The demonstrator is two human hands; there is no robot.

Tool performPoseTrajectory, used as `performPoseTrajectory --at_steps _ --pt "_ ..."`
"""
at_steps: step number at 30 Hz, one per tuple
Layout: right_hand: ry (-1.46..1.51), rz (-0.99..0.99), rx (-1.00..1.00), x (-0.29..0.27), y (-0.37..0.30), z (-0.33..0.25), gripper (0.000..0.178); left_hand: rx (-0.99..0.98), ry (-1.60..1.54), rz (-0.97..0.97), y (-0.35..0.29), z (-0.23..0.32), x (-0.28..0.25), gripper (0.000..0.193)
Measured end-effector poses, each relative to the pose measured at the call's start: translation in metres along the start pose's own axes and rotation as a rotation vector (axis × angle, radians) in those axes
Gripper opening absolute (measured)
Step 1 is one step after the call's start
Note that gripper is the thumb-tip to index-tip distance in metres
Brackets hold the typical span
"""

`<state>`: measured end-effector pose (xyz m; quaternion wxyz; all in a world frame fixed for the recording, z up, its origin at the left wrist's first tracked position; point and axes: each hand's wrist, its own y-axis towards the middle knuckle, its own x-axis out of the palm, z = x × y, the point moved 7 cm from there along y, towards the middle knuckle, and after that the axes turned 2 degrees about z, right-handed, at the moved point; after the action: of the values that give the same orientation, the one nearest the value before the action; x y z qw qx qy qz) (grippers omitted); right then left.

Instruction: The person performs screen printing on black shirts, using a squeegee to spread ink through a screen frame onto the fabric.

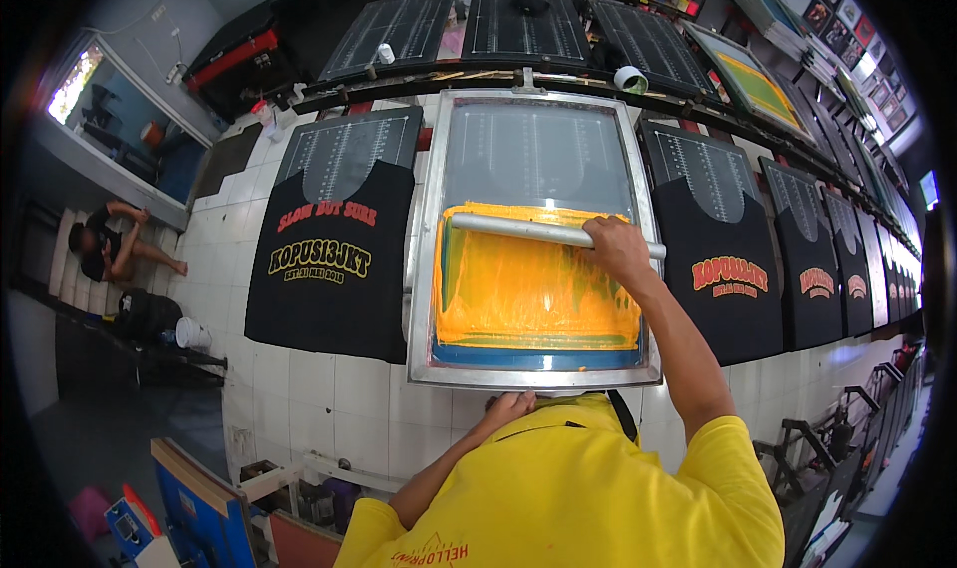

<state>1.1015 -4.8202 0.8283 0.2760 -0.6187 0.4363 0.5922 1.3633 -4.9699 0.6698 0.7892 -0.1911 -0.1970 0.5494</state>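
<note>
My right hand [618, 246] is wrapped round the right part of a long silver squeegee [518, 231]. The squeegee lies crosswise over a metal-framed printing screen [426, 269], tilted slightly down to the right. Thick yellow-orange ink [538, 294] covers the mesh on the near side of the squeegee, with streaks through it. The far mesh is grey and see-through, showing the marked board beneath. Close to the screen's near edge, in front of my yellow shirt, my left hand [513, 405] has its fingers curled; what they hold, if anything, is hidden.
Black printed shirts lie on boards to the left [329, 259] and right [720, 269] of the screen, with several more farther right. Behind runs a rail with dark boards [526, 24] and a white tub [630, 79]. A person [110, 244] sits at far left.
</note>
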Motion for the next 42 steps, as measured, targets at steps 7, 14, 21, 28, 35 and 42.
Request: performPoseTrajectory --at_steps 7,14,21,28,35,42 --pt "0.044 -0.007 -0.071 -0.01 -0.062 -0.045 0.025 0.026 -0.056 -0.008 0.003 -0.003 0.001 0.046" --pt "0.052 0.143 -0.153 -0.02 -0.114 -0.082 0.031 0.011 -0.056 -0.072 0.005 -0.006 0.001 0.047" --pt "0.029 0.143 -0.174 -0.023 -0.142 -0.094 0.024 -0.195 -0.191 -0.189 -0.002 0.002 0.005 0.042" --pt "-0.015 0.195 -0.132 -0.017 -0.128 -0.094 0.017 -0.359 -0.539 -0.244 -0.007 0.012 0.012 0.034" --pt "-0.014 0.139 -0.183 -0.016 -0.136 -0.095 0.02 -0.455 -0.667 -0.302 -0.008 0.014 0.014 0.035" --pt "-0.002 0.125 -0.184 -0.014 -0.138 -0.092 0.02 -0.48 -0.713 -0.315 -0.006 0.0 0.015 0.033"
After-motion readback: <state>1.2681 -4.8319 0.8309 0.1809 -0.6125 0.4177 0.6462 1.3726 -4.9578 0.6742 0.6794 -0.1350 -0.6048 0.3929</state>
